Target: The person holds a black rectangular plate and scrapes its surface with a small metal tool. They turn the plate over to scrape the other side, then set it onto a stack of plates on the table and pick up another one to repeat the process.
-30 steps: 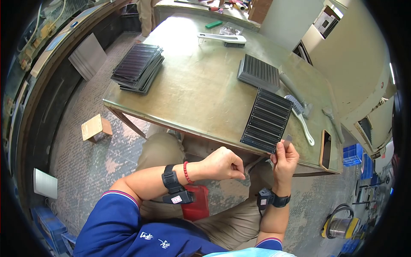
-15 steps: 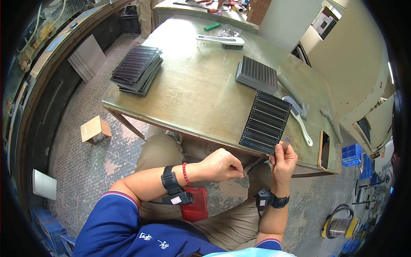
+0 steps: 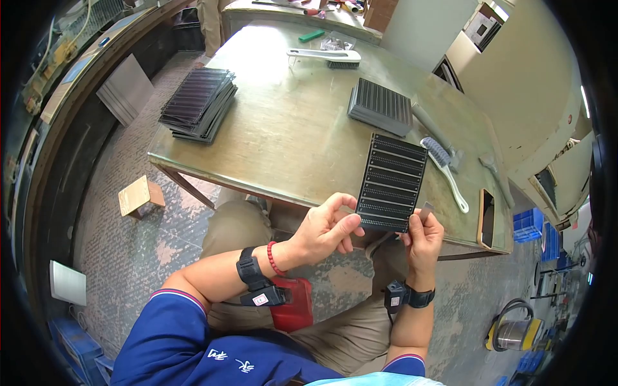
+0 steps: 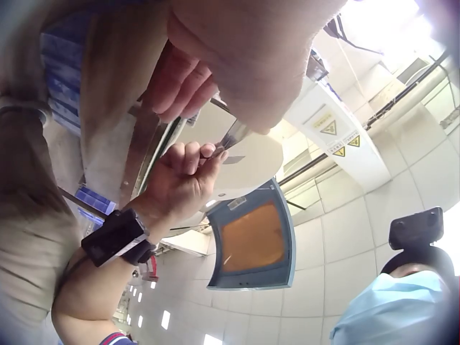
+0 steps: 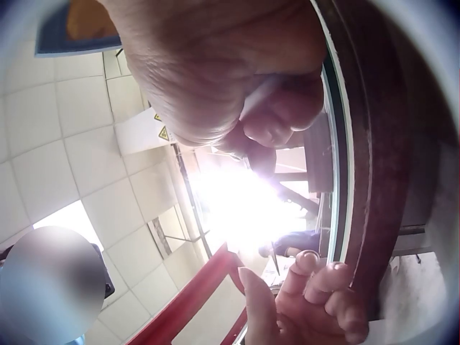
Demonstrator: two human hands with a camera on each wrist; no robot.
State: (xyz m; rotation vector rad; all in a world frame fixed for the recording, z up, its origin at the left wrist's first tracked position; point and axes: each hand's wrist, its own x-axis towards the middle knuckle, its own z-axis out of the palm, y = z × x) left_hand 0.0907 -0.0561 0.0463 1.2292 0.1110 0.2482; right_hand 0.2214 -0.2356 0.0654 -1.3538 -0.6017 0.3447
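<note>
Fingers of the left hand (image 3: 325,230) pinched the panel (image 3: 391,183) at the table (image 3: 290,141) edge; the right hand (image 3: 421,239) gripped a blade (image 3: 426,210); a flat, steady hold seemed wise

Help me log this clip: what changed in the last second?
The left hand rose from a fist by the lap to the near left corner of the dark slotted panel, thumb at its edge; grip unclear. The right hand still pinches the small grey strip; the panel stays on the table.
</note>
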